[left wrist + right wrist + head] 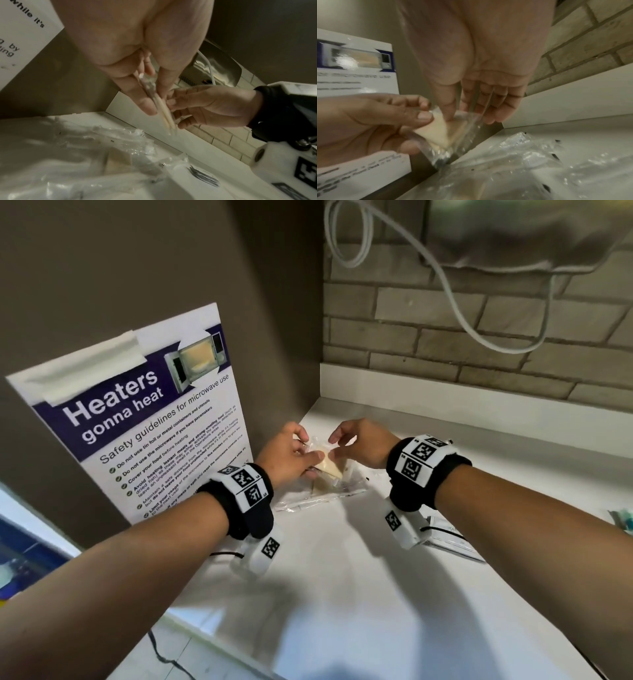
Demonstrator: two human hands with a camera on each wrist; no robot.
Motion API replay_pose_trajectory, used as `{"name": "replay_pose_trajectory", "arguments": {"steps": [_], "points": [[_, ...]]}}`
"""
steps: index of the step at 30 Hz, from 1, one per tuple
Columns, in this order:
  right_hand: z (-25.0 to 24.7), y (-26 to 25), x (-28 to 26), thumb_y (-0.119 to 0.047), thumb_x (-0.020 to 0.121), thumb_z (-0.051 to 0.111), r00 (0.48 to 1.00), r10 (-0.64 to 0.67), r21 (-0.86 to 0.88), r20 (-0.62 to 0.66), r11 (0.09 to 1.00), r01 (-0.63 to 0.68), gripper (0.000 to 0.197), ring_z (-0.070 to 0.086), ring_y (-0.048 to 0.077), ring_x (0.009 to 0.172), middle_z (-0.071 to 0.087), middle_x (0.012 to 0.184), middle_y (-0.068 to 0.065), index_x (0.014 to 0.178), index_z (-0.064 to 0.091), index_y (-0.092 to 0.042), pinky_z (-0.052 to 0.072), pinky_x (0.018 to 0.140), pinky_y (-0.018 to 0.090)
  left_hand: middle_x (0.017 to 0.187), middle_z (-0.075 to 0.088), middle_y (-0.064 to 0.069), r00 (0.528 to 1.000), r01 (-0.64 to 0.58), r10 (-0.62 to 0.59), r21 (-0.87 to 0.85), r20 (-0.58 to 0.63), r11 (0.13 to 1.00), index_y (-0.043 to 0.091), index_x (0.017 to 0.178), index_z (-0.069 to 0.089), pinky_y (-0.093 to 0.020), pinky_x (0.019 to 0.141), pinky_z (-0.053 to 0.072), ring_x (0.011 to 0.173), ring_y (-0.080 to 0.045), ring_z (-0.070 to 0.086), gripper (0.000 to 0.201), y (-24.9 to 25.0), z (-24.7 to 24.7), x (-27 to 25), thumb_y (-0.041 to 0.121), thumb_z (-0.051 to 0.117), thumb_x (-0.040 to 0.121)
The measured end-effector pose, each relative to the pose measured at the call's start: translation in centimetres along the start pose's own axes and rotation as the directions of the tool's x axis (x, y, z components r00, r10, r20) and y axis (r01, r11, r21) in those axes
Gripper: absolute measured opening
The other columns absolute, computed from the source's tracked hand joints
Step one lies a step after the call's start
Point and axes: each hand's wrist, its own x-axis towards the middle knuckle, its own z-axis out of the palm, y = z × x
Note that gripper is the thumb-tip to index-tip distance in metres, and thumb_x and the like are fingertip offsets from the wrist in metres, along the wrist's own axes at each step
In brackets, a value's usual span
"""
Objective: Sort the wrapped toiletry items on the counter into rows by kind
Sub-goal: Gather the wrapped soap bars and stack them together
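Observation:
A flat cream item in a clear wrapper point(330, 465) is held above the counter's far left corner by both hands. My left hand point(313, 448) pinches its left side between thumb and fingers. My right hand point(337, 445) pinches the wrapper's right side. The left wrist view has the wrapped item point(164, 113) edge-on between the left hand point(154, 100) and the right hand point(175, 112). In the right wrist view the cream item point(435, 131) sits between my right hand point(469, 117) and left hand point(426, 109). Several more clear-wrapped items point(322, 491) lie on the white counter point(342, 594) just beneath.
A microwave safety poster point(137, 422) leans on the brown wall at the left. Flat sachets point(448, 539) lie under my right wrist, and a teal item point(621, 518) shows at the right edge. A brick wall point(479, 337) backs the counter, with a white cable point(455, 302) hanging on it.

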Motion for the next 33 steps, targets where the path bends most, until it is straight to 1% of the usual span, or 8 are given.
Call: {"name": "replay_pose_trajectory", "arguments": {"steps": [2, 4, 7, 11, 16, 22, 28, 33], "points": [[0.4, 0.6, 0.7, -0.014, 0.089, 0.059, 0.997, 0.059, -0.005, -0.055, 0.998, -0.059, 0.019, 0.057, 0.019, 0.085, 0.067, 0.102, 0.007, 0.107, 0.065, -0.011, 0.044, 0.078, 0.026, 0.107, 0.061, -0.014, 0.994, -0.034, 0.040, 0.053, -0.104, 0.998, 0.018, 0.106, 0.045, -0.024, 0.053, 0.057, 0.081, -0.024, 0.067, 0.033, 0.0, -0.6, 0.6, 0.004, 0.068, 0.087], [1.0, 1.0, 0.9, -0.013, 0.092, 0.046, 0.991, 0.108, -0.051, -0.078, 0.992, -0.113, 0.022, 0.059, 0.025, 0.094, 0.066, 0.111, 0.012, 0.107, 0.062, -0.009, 0.046, 0.084, 0.030, 0.121, 0.059, -0.015, 0.981, -0.056, 0.071, 0.085, -0.183, 0.995, 0.028, 0.120, 0.047, -0.031, 0.070, 0.060, 0.094, -0.025, 0.067, 0.042, 0.2, -1.2, 1.1, 0.007, 0.065, 0.089], [2.7, 1.0, 0.6, -0.010, 0.095, 0.042, 0.993, 0.088, -0.262, 0.076, 0.963, -0.065, 0.028, 0.058, 0.029, 0.110, 0.064, 0.120, 0.012, 0.115, 0.062, -0.006, 0.043, 0.087, 0.028, 0.132, 0.057, -0.010, 0.968, -0.058, 0.125, 0.292, -0.217, 0.955, 0.028, 0.141, 0.040, -0.028, 0.096, 0.047, 0.112, -0.027, 0.060, 0.052, 0.4, -2.0, 1.6, 0.013, 0.058, 0.094], [5.6, 1.0, 0.5, -0.012, 0.090, 0.046, 0.979, 0.017, -0.331, 0.201, 0.942, 0.051, 0.030, 0.062, 0.031, 0.108, 0.065, 0.116, 0.012, 0.112, 0.068, -0.014, 0.045, 0.088, 0.029, 0.121, 0.063, -0.011, 0.972, -0.049, 0.109, 0.275, -0.210, 0.960, 0.028, 0.137, 0.047, -0.038, 0.086, 0.056, 0.087, -0.027, 0.070, 0.042, 0.5, -1.9, 2.3, 0.014, 0.050, 0.098], [8.0, 1.9, 0.1, -0.021, 0.093, 0.047, 0.990, -0.078, -0.405, 0.114, 0.907, 0.118, 0.030, 0.060, 0.038, 0.103, 0.056, 0.114, 0.014, 0.116, 0.064, -0.014, 0.050, 0.088, 0.040, 0.107, 0.060, -0.005, 0.986, 0.001, 0.031, 0.195, -0.163, 0.981, 0.026, 0.134, 0.047, -0.050, 0.062, 0.060, 0.069, -0.017, 0.071, 0.038, 0.0, -1.8, 2.4, 0.011, 0.046, 0.100], [8.2, 1.1, 0.3, -0.026, 0.093, 0.046, 0.945, -0.037, -0.554, 0.324, 0.803, 0.222, 0.046, 0.044, 0.032, 0.123, 0.036, 0.146, -0.003, 0.136, 0.048, -0.040, 0.044, 0.102, 0.043, 0.111, 0.060, -0.006, 0.987, 0.031, -0.006, 0.152, -0.160, 0.988, 0.028, 0.129, 0.050, -0.051, 0.066, 0.060, 0.075, -0.023, 0.073, 0.035, -0.6, -1.5, 2.8, 0.008, 0.047, 0.099], [7.2, 0.6, 0.4, -0.033, 0.088, 0.043, 0.949, -0.013, -0.677, 0.314, 0.698, 0.233, 0.032, 0.048, 0.030, 0.110, 0.053, 0.118, 0.007, 0.116, 0.056, -0.029, 0.050, 0.087, 0.046, 0.111, 0.058, -0.009, 0.985, 0.048, -0.031, 0.098, -0.168, 0.994, 0.020, 0.121, 0.049, -0.042, 0.067, 0.061, 0.078, -0.028, 0.072, 0.031, -1.5, -1.1, 3.3, 0.002, 0.045, 0.096], [4.4, 0.8, 0.1, -0.024, 0.080, 0.061, 0.981, -0.045, -0.540, 0.190, 0.830, 0.142, 0.018, 0.051, 0.026, 0.104, 0.057, 0.106, 0.003, 0.097, 0.059, -0.022, 0.046, 0.085, 0.036, 0.112, 0.056, -0.005, 0.988, 0.021, -0.021, 0.003, -0.152, 1.000, 0.032, 0.113, 0.057, -0.048, 0.077, 0.059, 0.091, -0.034, 0.069, 0.042, -2.3, -0.2, 3.7, 0.000, 0.040, 0.093]]}}
